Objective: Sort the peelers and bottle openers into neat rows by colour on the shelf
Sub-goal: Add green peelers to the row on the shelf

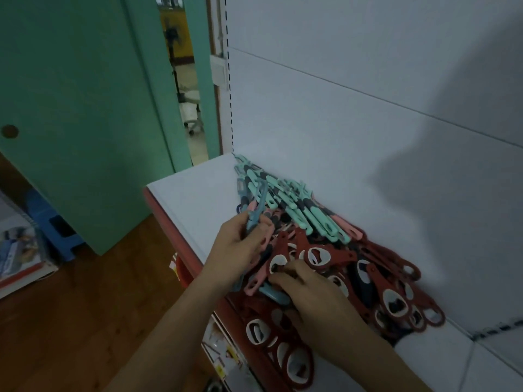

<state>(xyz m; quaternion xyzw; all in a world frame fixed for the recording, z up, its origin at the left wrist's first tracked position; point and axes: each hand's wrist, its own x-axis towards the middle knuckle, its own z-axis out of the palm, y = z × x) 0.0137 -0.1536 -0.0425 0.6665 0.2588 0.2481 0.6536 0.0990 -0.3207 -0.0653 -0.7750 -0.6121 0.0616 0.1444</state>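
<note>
The thin blue plastic peeler [258,207] is in the person's left hand [237,250], with the fingers curled round its lower end, so it sticks up above the pile. It is near the front edge of the flat white shelf [192,193], about the middle of that edge. Behind it, the long mint-green plastic peelers [294,206] run back into the far left corner, where the shelf meets the white back wall [339,108]. A few pink plastic peelers [346,229] lie mixed in with them. The flat red bottle openers [393,302], which have white oval holes, are heaped nearer to us and to the right, and some reach the front edge. The right hand [311,295] rests on the red heap with bent fingers, just by another blue piece [276,295]. I cannot tell if it is holding anything. I think the sorting has only just started, because the colours are still jumbled and there are no rows yet. The next move is likely to be pulling the blue ones out of the heap. That takes care, since the handles are tangled and could drag others off the front edge. A green door [85,108] stands to the left, above a brown wooden floor [85,306].
</note>
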